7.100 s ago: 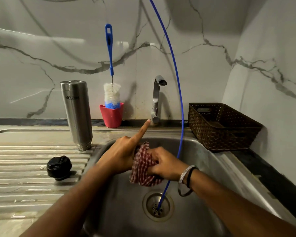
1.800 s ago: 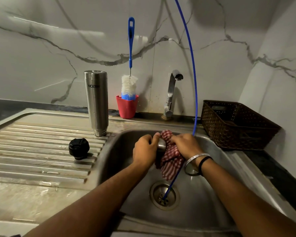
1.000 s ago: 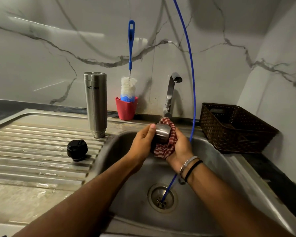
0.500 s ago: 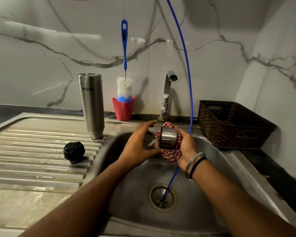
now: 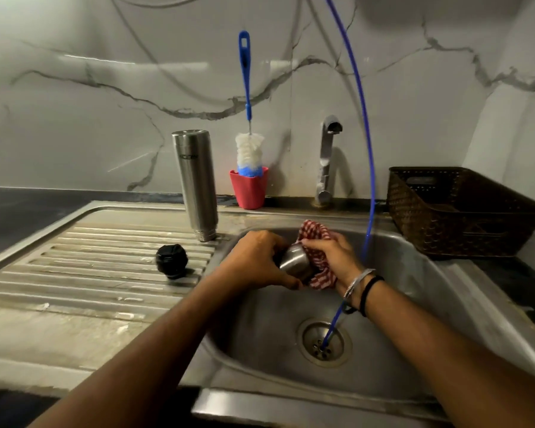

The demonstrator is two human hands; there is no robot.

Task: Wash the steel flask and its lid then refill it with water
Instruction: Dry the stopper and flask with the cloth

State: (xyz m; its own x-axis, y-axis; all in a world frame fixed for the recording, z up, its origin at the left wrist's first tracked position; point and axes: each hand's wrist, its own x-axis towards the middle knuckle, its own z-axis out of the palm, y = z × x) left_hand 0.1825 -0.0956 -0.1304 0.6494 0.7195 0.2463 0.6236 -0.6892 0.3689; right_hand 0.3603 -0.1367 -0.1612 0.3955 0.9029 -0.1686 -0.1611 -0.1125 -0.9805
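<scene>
The steel flask (image 5: 195,183) is stood inverted on the drainboard (image 5: 74,273), unfilled, while its steel cap (image 5: 294,262) is gripped by the left hand (image 5: 257,262) and wiped with a checked cloth (image 5: 317,242) clutched in the right hand (image 5: 331,253) over the sink (image 5: 399,350).

A red cup (image 5: 249,189) stands at the back edge of the sink top (image 5: 84,267) with a blue brush (image 5: 248,125) in it. A brown basket (image 5: 457,211) sits at the right edge. A blue tube (image 5: 368,168) runs down into the drain (image 5: 323,342).
</scene>
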